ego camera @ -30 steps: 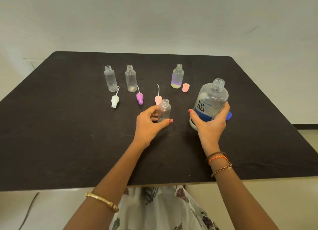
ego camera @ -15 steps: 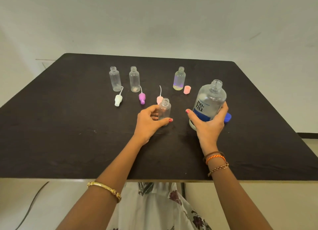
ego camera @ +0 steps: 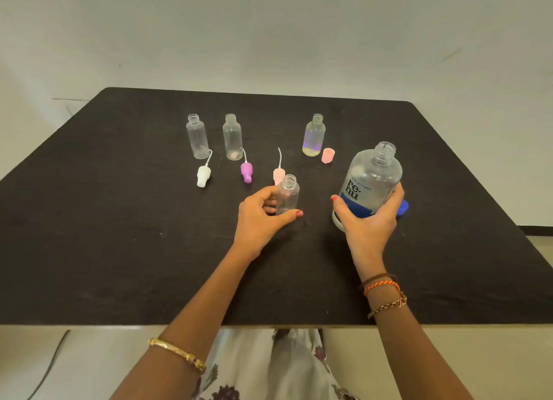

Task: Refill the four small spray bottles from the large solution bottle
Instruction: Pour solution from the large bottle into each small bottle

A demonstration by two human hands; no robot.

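My left hand (ego camera: 260, 217) grips a small clear uncapped bottle (ego camera: 288, 194) standing upright on the black table (ego camera: 119, 250). To its right, my right hand (ego camera: 369, 220) holds the large clear solution bottle (ego camera: 371, 178), open at the top and tilted slightly to the right, its blue cap (ego camera: 402, 208) lying behind my fingers. Farther back stand three more small open bottles: one at the left (ego camera: 197, 136), one beside it (ego camera: 232, 137), and one at the right (ego camera: 313, 134) with a tinted bottom.
Loose spray tops lie between the bottles: a white one (ego camera: 204, 175), a purple one (ego camera: 247, 172) and a pink one (ego camera: 278, 173), each with a thin tube. A pink cap (ego camera: 328, 155) stands beside the right rear bottle. The table's near edge runs under my forearms.
Both hands keep their grips on the same bottles. The camera view has tipped slightly, and the large bottle sits a little more upright than a second ago.
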